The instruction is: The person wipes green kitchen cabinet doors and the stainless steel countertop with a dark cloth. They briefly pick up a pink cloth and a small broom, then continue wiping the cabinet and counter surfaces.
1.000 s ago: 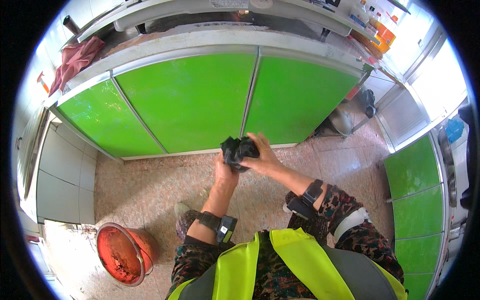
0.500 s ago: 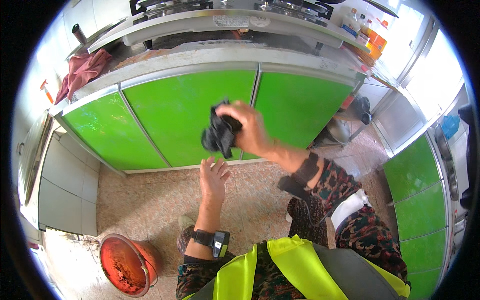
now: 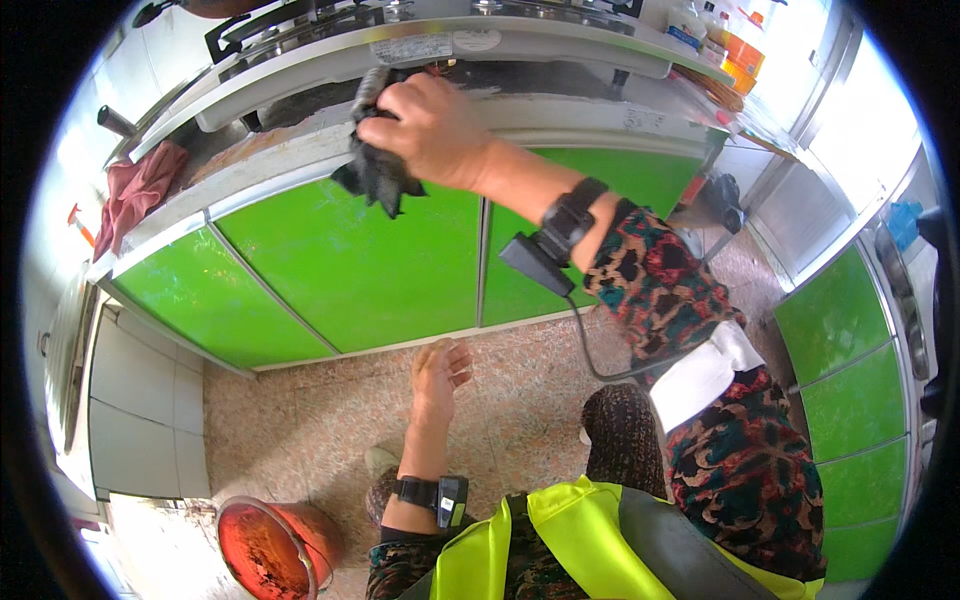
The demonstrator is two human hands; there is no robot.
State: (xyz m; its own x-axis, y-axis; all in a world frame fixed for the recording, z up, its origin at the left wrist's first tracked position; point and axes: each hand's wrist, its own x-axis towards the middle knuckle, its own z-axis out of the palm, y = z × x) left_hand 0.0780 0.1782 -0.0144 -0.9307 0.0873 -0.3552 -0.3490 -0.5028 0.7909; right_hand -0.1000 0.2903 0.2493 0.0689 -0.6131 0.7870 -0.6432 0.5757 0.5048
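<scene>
In the head view, the right hand (image 3: pixel 432 128) is raised to the front edge of the counter (image 3: pixel 300 165), its fingers clenched around a crumpled black cloth (image 3: pixel 375 160). The cloth is pressed against the counter's edge just under the stove (image 3: pixel 420 30), and its loose end hangs down over the top of a bright green cabinet door (image 3: pixel 350 260). A black band with a small black box and a cable sits on that forearm, beside a patterned sleeve. The left hand (image 3: pixel 438 375) hangs low over the speckled floor (image 3: pixel 300 420), well apart from the cloth, fingers released and loosely spread, holding nothing; a black wrist device shows on it too. A pink rag (image 3: pixel 140 190) lies on the counter far to the left. At the lower left an orange bucket (image 3: pixel 270 545) stands on the floor, near the person's foot. A yellow safety vest (image 3: pixel 560 545) fills the bottom edge. More green doors run along the right side, and bottles stand at the counter's far right end, too small to tell apart.
</scene>
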